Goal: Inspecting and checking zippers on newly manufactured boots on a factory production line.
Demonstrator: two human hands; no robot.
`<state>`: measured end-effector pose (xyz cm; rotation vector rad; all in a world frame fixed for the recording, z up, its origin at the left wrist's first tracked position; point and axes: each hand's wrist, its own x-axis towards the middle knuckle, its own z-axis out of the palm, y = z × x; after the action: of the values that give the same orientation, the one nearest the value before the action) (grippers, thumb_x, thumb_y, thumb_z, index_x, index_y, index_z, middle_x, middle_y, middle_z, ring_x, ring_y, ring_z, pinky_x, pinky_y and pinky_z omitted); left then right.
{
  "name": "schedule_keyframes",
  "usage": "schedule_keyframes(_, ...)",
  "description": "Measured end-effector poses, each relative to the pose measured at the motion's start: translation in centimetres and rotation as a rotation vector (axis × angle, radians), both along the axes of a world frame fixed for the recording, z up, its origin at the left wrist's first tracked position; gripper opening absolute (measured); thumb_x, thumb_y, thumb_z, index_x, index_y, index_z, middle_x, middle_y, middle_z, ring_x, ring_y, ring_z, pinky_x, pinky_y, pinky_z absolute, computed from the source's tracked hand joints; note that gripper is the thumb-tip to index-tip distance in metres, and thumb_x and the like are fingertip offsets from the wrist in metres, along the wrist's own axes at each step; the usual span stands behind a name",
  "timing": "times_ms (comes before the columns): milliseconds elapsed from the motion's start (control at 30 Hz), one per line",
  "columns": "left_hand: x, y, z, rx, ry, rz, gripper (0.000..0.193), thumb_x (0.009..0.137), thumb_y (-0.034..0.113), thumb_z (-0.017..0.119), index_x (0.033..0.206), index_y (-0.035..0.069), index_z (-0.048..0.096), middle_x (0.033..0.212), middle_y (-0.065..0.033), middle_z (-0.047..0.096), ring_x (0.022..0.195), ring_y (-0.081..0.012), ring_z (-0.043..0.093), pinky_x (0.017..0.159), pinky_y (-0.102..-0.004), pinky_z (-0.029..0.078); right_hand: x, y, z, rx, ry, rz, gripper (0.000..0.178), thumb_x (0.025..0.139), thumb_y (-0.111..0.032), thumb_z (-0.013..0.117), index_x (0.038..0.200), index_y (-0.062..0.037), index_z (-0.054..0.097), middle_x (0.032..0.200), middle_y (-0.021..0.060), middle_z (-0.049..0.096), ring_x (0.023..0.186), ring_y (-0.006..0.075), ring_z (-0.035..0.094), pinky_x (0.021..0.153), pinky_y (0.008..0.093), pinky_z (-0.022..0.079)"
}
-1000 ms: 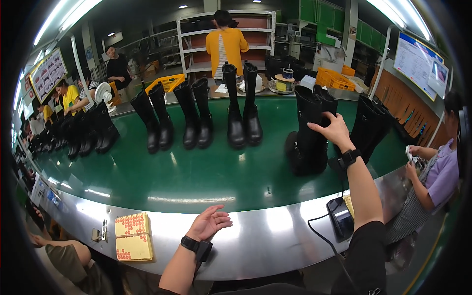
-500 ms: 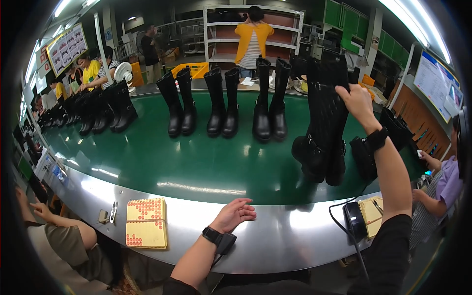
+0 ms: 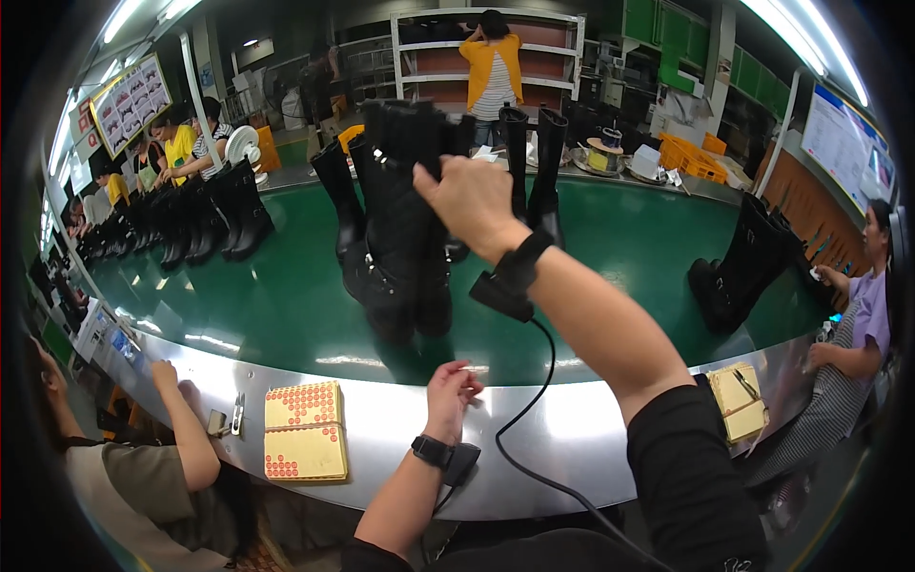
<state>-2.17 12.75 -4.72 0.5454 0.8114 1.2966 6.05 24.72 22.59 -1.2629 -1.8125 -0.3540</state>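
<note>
My right hand (image 3: 477, 202) grips a pair of black buckled boots (image 3: 400, 238) by the upper shafts. They hang upright over the green belt (image 3: 591, 315), blurred by motion, and partly hide other boots behind. Just this side of the belt, above the metal edge, my left hand (image 3: 448, 400) is empty with its fingers loosely curled and apart. A tall black boot pair (image 3: 547, 176) stands behind my right hand, part of it covered. At the left, a black boot (image 3: 332, 186) shows beside the held pair.
More black boots (image 3: 250, 214) line the belt's far left; another pair (image 3: 739, 272) stands right. On the metal edge (image 3: 562, 443) lie a yellow pad with red round stickers (image 3: 305, 434), a small cutter (image 3: 237, 415) and another yellow pad (image 3: 736, 400). People sit on both sides.
My right hand has carried the boots leftward from the right side to the middle, in front of the standing boots. My left hand remains near the belt's front edge.
</note>
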Motion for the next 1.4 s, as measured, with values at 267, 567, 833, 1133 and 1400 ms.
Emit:
schedule_keyframes(267,-6.0,2.4,1.0,0.249,0.418,0.716,0.072,0.081,-0.007,0.046,0.146,0.016,0.027,0.146,-0.0070,0.027,0.117,-0.0217,0.044,0.089,-0.0310,0.044,-6.1,-1.5,-7.5,-0.103,-0.050,0.196,0.034,0.082,-0.039,0.063,0.085,-0.0052,0.064,0.072,0.0166,0.064,0.067,0.0300,0.066,0.058,0.0380,0.050)
schedule_keyframes(567,-5.5,2.5,0.7,0.249,0.341,0.491,0.069,0.083,-0.002,0.050,0.146,0.017,0.028,0.147,-0.0084,0.030,0.122,-0.0244,0.044,0.092,-0.0331,0.043,5.0,-2.0,-12.1,-0.008,0.298,0.384,0.034,0.086,-0.029,0.064,0.116,-0.0156,0.056,0.097,0.0092,0.065,0.065,0.0242,0.064,0.059,0.0354,0.050)
schedule_keyframes(833,-5.0,2.7,0.0,0.061,0.257,0.539,0.035,0.088,0.000,0.049,0.123,0.005,0.050,0.095,-0.0039,0.055,0.078,-0.0118,0.057,0.069,-0.0237,0.047,25.0,10.6,-23.6,-0.731,0.490,-0.187,0.024,0.088,-0.026,0.058,0.093,-0.0043,0.066,0.080,0.0089,0.069,0.063,0.0188,0.069,0.065,0.0317,0.052)
schedule_keyframes(1133,-4.2,2.4,0.7,0.023,0.438,0.458,0.018,0.086,0.000,0.053,0.102,0.002,0.059,0.086,-0.0023,0.056,0.074,-0.0091,0.054,0.069,-0.0216,0.045,23.6,21.0,-24.7,-0.868,0.607,-0.364,0.064,0.081,-0.059,0.058,0.106,0.0004,0.057,0.086,0.0139,0.067,0.056,0.0196,0.067,0.059,0.0308,0.053)
schedule_keyframes(1400,-3.5,2.2,0.8,0.006,0.490,0.397,0.013,0.085,0.003,0.057,0.098,0.002,0.060,0.086,-0.0019,0.058,0.075,-0.0082,0.053,0.072,-0.0220,0.043,25.1,21.2,-25.8,-1.062,0.758,-0.187,0.071,0.070,-0.049,0.079,0.107,0.0036,0.049,0.086,0.0108,0.061,0.052,0.0157,0.062,0.044,0.0240,0.051)
